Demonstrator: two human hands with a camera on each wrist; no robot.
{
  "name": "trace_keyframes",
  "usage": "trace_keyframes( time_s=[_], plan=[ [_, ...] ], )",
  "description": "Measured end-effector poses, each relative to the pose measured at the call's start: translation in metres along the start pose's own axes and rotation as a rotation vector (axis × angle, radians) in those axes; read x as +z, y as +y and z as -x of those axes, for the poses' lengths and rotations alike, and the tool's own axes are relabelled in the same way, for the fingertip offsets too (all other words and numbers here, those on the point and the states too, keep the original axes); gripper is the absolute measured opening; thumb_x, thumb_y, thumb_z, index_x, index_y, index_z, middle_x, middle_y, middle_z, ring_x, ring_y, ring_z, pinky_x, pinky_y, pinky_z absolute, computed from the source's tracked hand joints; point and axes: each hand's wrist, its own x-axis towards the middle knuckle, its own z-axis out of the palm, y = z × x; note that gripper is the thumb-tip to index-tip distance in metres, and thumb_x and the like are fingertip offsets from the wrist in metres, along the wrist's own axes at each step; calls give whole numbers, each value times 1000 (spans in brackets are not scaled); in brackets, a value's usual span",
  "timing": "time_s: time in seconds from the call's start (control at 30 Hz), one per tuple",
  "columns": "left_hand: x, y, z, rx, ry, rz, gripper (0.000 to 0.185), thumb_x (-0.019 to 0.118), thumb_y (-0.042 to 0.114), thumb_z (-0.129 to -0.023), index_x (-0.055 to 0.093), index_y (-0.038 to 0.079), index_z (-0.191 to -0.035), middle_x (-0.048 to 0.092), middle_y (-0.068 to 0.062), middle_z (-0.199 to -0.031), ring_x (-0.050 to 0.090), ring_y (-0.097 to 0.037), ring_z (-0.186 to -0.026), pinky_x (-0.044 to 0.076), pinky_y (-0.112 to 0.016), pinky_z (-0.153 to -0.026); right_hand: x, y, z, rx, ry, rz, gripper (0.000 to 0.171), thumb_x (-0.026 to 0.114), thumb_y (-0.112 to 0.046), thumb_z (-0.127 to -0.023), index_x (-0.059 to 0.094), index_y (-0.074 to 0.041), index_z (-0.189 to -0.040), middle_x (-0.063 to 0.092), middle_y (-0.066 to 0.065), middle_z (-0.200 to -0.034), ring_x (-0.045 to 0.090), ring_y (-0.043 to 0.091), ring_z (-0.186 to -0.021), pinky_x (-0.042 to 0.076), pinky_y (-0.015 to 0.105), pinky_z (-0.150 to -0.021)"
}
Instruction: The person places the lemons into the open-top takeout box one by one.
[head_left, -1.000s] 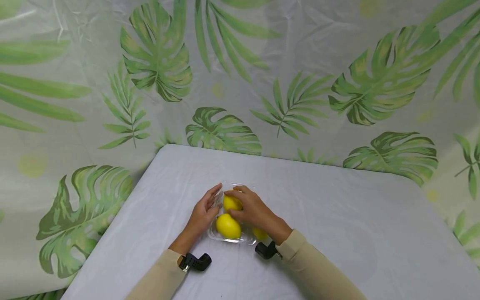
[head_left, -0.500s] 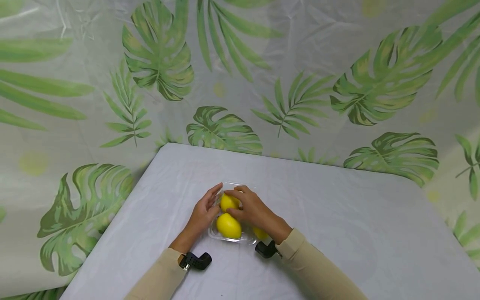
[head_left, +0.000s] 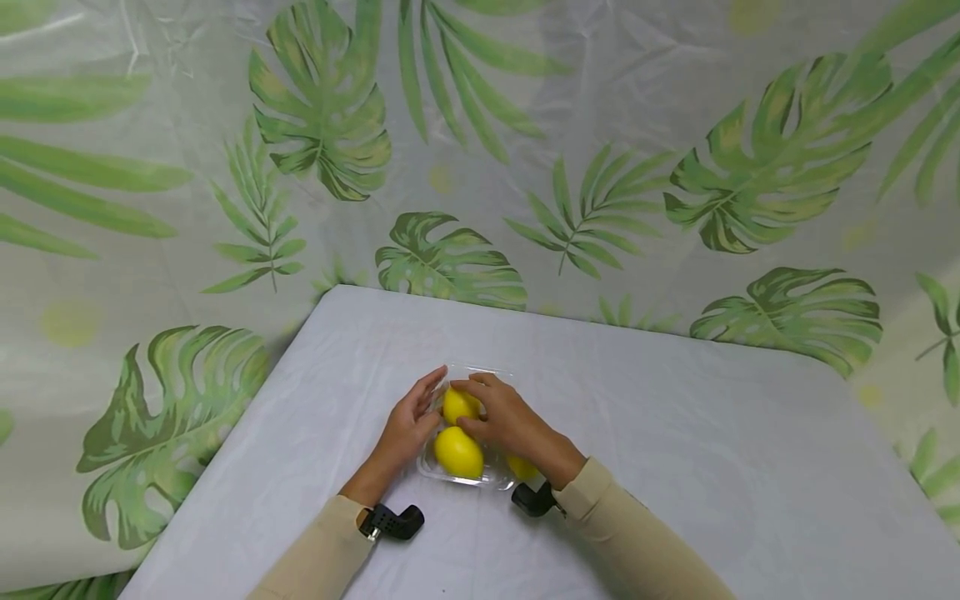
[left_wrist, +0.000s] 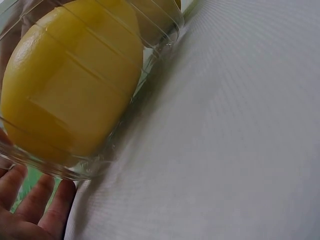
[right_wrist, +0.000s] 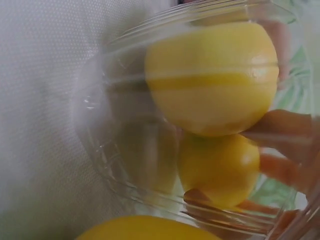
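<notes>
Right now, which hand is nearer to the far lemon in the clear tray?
Right. The right hand grips the far lemon from above; the left hand rests against the clear tray wall beside it.

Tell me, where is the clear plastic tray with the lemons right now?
In the head view the clear plastic tray sits mid-table on the white cloth, between the left hand and right hand.
</notes>
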Motion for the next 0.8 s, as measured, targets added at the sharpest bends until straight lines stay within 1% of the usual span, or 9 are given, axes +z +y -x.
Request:
trace_keyframes(
  time_s=[0.1, 0.17, 0.3, 0.33, 0.47, 0.53, 0.57, 0.67, 0.8],
  plan=[
    [0, -10, -2, 17, 7, 18, 62, 45, -12, -90, 34, 5, -149, 33, -12, -154, 32, -30, -141, 33, -42, -110, -1, 0, 1, -17, 18, 13, 54, 69, -23, -88, 52, -13, -139, 48, 15, -137, 56, 28, -111, 54, 38, -91],
    [0, -12, -2, 28, 5, 29, 63, 44, -13, -89, 34, 6, -148, 33, -11, -154, 32, -30, -141, 36, -41, -109, -1, 1, 2, -19, 25, 13, 54, 69, -22, -88, 53, -12, -138, 47, 17, -138, 55, 29, -113, 54, 40, -91],
    [1, -13, -2, 46, -3, 48, 64, 42, -13, -88, 34, 6, -148, 32, -12, -154, 32, -32, -140, 38, -40, -107, -2, 1, 4, -13, 29, -2, 54, 69, -20, -88, 52, -12, -139, 45, 20, -141, 58, 30, -111, 55, 39, -89],
    [1, -9, -2, 41, -8, 53, 64, 42, -14, -88, 33, 4, -148, 31, -14, -154, 31, -33, -140, 38, -41, -107, -3, 1, 5, -14, 30, -5, 54, 69, -20, -88, 52, -12, -139, 44, 21, -141, 59, 29, -109, 56, 38, -88],
    [0, -9, -1, 37, -11, 51, 64, 41, -15, -88, 33, 5, -149, 31, -14, -155, 32, -33, -140, 39, -39, -106, -5, 0, 8, -16, 34, -12, 54, 68, -20, -89, 52, -14, -139, 41, 21, -144, 61, 28, -106, 56, 37, -86],
    [0, -10, -1, 34, -14, 54, 65, 40, -15, -88, 32, 5, -149, 30, -14, -155, 32, -33, -140, 39, -39, -106, -7, -1, 9, -15, 34, -19, 54, 68, -20, -89, 52, -14, -139, 41, 21, -145, 63, 27, -105, 57, 36, -86],
    [0, -14, -2, 40, -11, 54, 65, 41, -14, -88, 32, 6, -149, 31, -13, -155, 33, -32, -140, 40, -37, -106, -7, -1, 10, -15, 35, -19, 53, 68, -20, -89, 52, -14, -139, 41, 20, -145, 62, 27, -105, 57, 36, -86],
    [0, -14, -2, 35, -12, 66, 64, 41, -14, -89, 32, 6, -149, 31, -12, -155, 32, -32, -140, 39, -39, -107, -7, 0, 12, -23, 41, -29, 53, 68, -20, -89, 52, -13, -139, 42, 19, -144, 62, 26, -105, 57, 35, -85],
    [-1, -14, -1, 45, -16, 82, 63, 40, -14, -90, 31, 5, -150, 30, -13, -155, 32, -34, -140, 37, -44, -108, -8, 0, 15, -55, 58, -61, 53, 69, -17, -88, 52, -10, -138, 43, 21, -142, 60, 29, -110, 57, 36, -84]
  ],
)
